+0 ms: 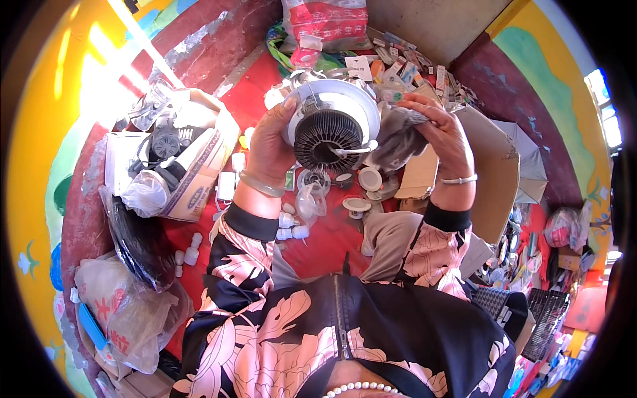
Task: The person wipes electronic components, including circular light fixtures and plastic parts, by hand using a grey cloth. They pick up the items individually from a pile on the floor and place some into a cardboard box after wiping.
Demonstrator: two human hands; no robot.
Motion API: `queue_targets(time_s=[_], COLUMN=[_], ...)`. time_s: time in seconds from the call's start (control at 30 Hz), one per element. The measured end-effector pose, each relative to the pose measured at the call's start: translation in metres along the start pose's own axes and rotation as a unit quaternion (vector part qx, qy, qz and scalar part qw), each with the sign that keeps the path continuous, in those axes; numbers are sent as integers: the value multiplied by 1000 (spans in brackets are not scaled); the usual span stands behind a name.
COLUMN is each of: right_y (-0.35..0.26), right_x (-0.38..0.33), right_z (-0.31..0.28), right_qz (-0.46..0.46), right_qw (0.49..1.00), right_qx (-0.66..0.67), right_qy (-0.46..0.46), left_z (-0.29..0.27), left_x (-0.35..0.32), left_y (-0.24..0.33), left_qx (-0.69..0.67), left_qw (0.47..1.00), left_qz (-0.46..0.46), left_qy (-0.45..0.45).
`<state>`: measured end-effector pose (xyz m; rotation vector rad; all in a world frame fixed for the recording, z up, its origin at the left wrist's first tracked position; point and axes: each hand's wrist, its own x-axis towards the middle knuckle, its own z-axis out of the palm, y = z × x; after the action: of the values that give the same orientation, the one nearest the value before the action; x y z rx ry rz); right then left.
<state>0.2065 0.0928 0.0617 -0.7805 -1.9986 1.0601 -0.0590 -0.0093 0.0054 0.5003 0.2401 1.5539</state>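
My left hand [271, 142] grips a recessed downlight [328, 136] by its white rim. The lamp's black finned heat sink faces me, and a short white cable hangs from its middle. In my right hand [448, 136] is a grey cloth [397, 142], pinched between thumb and fingers just right of the lamp. Whether the cloth touches the rim, I cannot tell. Below the hands, a small white round lamp [357, 207], a clear plastic bag [310, 202] and several white bulbs [292, 232] lie on a red cloth [312, 255].
At left stands a carton [199, 192] full of lamp parts, with a black plastic bag [136, 235] and a whitish plastic bag [119, 312] nearer me. An open cardboard box [488, 172] is at right. Small packages [405, 66] and a red-and-white sack [328, 26] fill the back.
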Motion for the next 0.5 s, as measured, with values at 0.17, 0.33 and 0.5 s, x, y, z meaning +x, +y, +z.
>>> queue_targets(time_s=[0.17,0.33,0.5], right_y=[-9,27,15], right_x=[-7,-2,4], right_z=[-15,-21,-4], right_qz=[31,116,165], right_qw=[974,958,968], right_qx=[-202,-196,110], right_qy=[100,175,153], left_z=[7,-2,2], left_x=[0,3,4], left_y=[9,11,7], left_qx=[43,109,119], left_qw=[993,977,970], left_qz=[42,47,39], left_qy=[98,178,207])
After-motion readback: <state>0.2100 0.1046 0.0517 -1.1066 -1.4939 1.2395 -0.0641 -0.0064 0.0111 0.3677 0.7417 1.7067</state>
